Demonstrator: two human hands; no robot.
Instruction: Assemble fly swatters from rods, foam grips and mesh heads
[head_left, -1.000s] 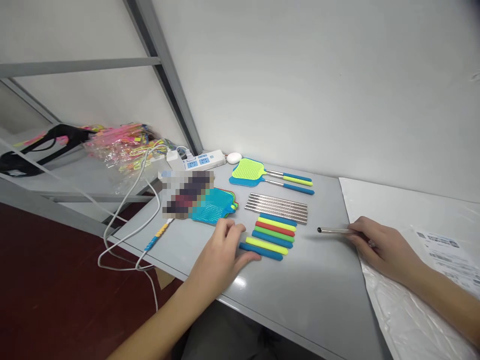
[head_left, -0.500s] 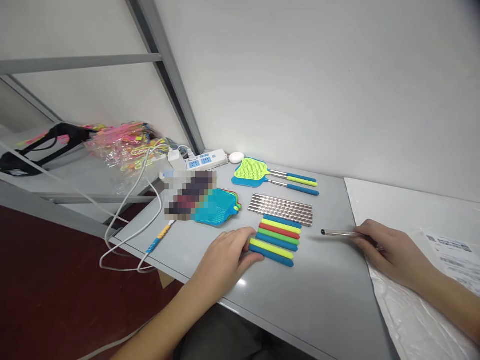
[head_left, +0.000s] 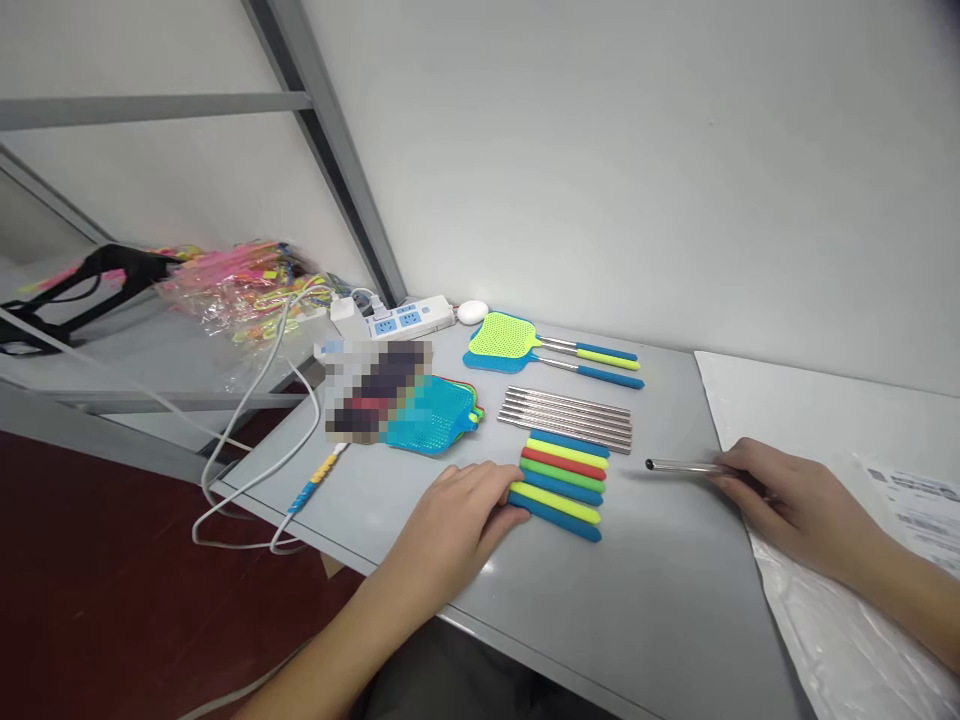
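Observation:
My left hand (head_left: 461,525) is closed at the left ends of the nearest handle grips, with its thumb and fingers about a yellow grip (head_left: 559,502) and a blue grip (head_left: 562,518). Its fingertips are partly hidden. Further red, green, yellow and blue grips lie side by side just beyond. A metal tube (head_left: 679,467) is pinched in my right hand (head_left: 780,500), its dark open end pointing left, over the table. Several similar metal tubes (head_left: 566,418) lie in a row behind the grips.
Fly swatters with handles (head_left: 502,336) lie at the back. Loose blue swatter heads (head_left: 431,415) are stacked left, beside a blurred patch. A power strip (head_left: 412,318), white cables (head_left: 315,400) and a white round object (head_left: 472,312) stand near the shelf frame. A white parcel bag (head_left: 817,620) lies right.
The nearest yellow and blue grips have slid slightly right at my left hand, their ends now further out than before. My right hand still holds the tube in nearly the same place.

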